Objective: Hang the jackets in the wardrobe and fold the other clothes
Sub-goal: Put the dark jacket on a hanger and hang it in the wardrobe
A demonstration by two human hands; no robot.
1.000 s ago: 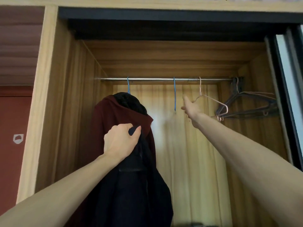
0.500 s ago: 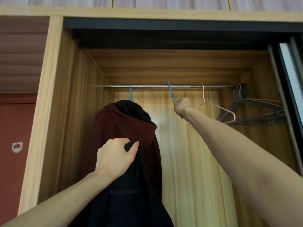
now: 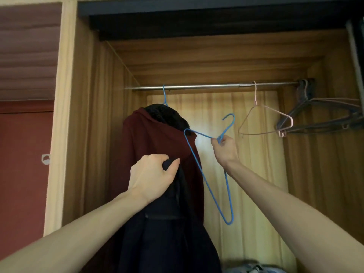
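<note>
The right hand [image 3: 224, 149] reaches up, its grip pinching a thin blue wire hanger [image 3: 208, 166]. Left of it, the left hand [image 3: 152, 177] squeezes a dark navy jacket [image 3: 167, 233] hiding a dark red hooded coat [image 3: 149, 138].

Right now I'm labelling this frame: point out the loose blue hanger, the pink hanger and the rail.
loose blue hanger [image 3: 204, 180], head view: on its long left wire.
pink hanger [image 3: 291, 121], head view: on its right shoulder bend.
rail [image 3: 197, 87], head view: on the bare metal mid-span.

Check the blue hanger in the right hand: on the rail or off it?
Off. The blue hanger hangs tilted below the rail, its hook free in the air, gripped at the neck by the right hand.
</note>
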